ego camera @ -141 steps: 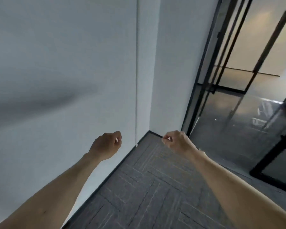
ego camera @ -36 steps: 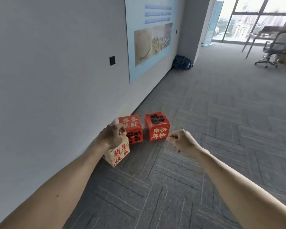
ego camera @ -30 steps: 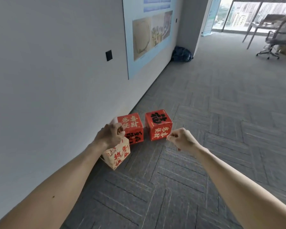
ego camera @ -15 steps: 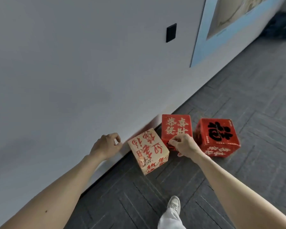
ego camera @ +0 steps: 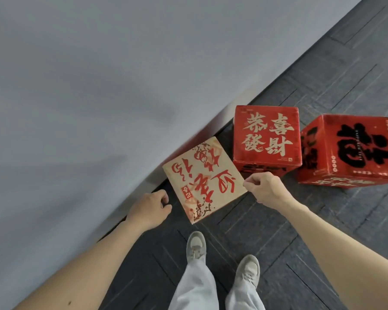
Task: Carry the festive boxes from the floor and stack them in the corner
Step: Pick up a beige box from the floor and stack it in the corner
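Three festive boxes stand on the grey carpet by the wall. A beige box point(ego camera: 203, 179) with red brush writing is nearest to me and turned at an angle. Behind it is a red box point(ego camera: 267, 135) with gold characters, and to the right a red box point(ego camera: 354, 151) with a big black character. My left hand point(ego camera: 149, 209) hovers with curled fingers just left of the beige box, a strip of floor between them. My right hand point(ego camera: 266, 189) is curled too, at the beige box's right corner, and holds nothing.
A pale grey wall point(ego camera: 99, 86) with a dark baseboard runs diagonally along the left, right behind the boxes. My two feet in light shoes point(ego camera: 196, 243) stand on the carpet point(ego camera: 323, 220) just short of the beige box.
I have stepped closer and the view has tipped downward. The boxes look larger, both feet have come into view, and both hands have come down to either side of the beige box.
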